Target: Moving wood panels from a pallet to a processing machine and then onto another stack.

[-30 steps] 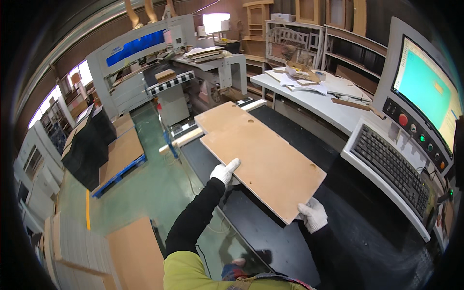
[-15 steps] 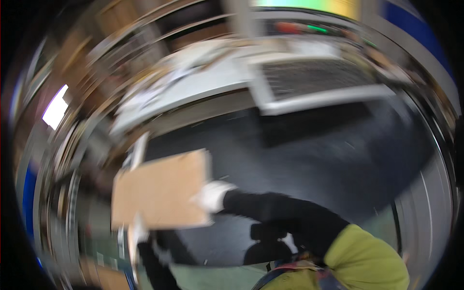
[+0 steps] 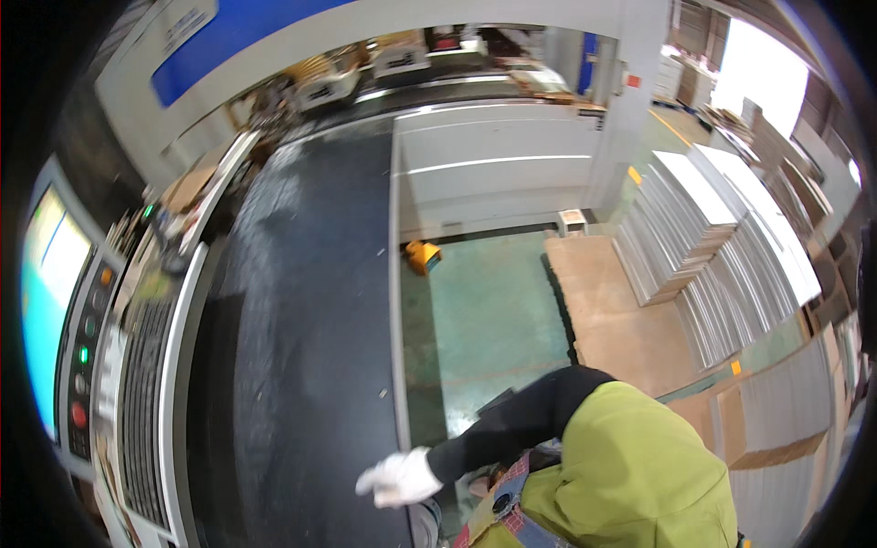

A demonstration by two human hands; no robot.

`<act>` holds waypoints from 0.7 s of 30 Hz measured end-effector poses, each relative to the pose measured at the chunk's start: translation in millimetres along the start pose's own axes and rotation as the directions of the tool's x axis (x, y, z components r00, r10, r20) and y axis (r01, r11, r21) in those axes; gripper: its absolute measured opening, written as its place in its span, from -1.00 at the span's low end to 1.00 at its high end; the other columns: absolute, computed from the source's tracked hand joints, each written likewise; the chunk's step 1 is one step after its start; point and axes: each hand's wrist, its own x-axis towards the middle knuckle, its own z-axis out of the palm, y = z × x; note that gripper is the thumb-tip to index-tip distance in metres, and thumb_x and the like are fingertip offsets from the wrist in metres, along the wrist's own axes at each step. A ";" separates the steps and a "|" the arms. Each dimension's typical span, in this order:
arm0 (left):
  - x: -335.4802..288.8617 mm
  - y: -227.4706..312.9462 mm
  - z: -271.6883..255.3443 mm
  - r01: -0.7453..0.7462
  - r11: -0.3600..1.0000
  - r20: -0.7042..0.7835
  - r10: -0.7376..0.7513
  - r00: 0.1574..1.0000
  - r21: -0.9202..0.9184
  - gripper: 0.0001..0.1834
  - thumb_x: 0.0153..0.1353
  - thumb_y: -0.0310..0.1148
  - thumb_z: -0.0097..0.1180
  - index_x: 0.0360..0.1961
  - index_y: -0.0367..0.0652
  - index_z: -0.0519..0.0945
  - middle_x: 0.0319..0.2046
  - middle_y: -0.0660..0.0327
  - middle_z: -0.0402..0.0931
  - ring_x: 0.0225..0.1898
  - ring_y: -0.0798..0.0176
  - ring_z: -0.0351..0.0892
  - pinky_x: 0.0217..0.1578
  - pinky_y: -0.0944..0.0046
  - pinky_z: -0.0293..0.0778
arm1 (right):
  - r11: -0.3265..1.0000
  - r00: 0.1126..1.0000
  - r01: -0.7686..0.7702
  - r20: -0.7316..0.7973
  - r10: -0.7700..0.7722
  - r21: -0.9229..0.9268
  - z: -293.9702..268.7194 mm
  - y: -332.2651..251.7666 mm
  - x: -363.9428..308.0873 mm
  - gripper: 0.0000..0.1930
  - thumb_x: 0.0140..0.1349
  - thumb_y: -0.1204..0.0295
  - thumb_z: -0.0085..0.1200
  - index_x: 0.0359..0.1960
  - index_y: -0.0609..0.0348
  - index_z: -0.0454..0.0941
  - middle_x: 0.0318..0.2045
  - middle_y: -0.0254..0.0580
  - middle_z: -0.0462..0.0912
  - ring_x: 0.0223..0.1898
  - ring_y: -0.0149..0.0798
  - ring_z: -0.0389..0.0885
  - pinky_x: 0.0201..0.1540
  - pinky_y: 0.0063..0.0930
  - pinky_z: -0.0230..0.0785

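My right hand, in a white glove, hovers by the near right edge of a long black work surface. It looks open, its fingers loosely apart and pointing left, with nothing seen in it. A black sleeve and a green garment lead up from it. My left hand is outside the picture.
At the left stand a control panel with a bright screen and a ribbed grey unit. A machine gantry with a blue panel spans the far end. On the right are a yellow foot pedal, a brown board and stacked white sheets.
The view has swung right. The brown cardboard sheet that both hands held is out of sight, and so is my left hand. My right hand is off the sheet, over the black surface's edge.
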 end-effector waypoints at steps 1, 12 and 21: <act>9.9 -2.4 33.8 0.057 0.998 0.084 -0.058 0.995 0.018 -0.49 0.24 -0.02 0.02 -0.01 -0.26 0.54 -0.19 0.13 0.58 -0.16 0.22 0.52 -0.06 0.25 0.40 | 0.991 0.984 -0.020 -0.178 -0.004 -0.130 -37.6 16.6 -31.7 -0.55 0.22 0.18 -0.08 0.08 0.17 0.43 -0.02 0.07 0.55 0.02 0.07 0.50 0.08 -0.18 0.34; 134.5 -97.5 465.4 -0.221 0.775 0.359 -0.007 0.933 0.592 -0.58 0.33 -0.07 -0.04 -0.09 -0.23 0.57 -0.30 0.20 0.60 -0.32 0.33 0.54 -0.25 0.34 0.45 | 0.200 -0.551 -0.752 -0.765 0.334 0.629 -418.0 305.4 -607.7 -0.73 0.25 0.35 -0.14 -0.09 0.15 0.49 -0.07 0.09 0.49 -0.02 0.02 0.53 -0.04 -0.11 0.45; 194.4 -174.8 605.3 0.017 0.479 0.104 -0.224 0.969 0.878 -0.62 0.25 -0.15 0.12 -0.11 -0.27 0.53 -0.39 0.20 0.55 -0.37 0.34 0.50 -0.35 0.31 0.43 | -0.025 -0.723 -0.681 -0.677 -0.136 0.732 -524.3 400.0 -909.6 -0.73 0.17 0.40 -0.04 -0.09 0.14 0.44 -0.09 -0.10 0.48 -0.01 -0.14 0.45 0.03 -0.21 0.35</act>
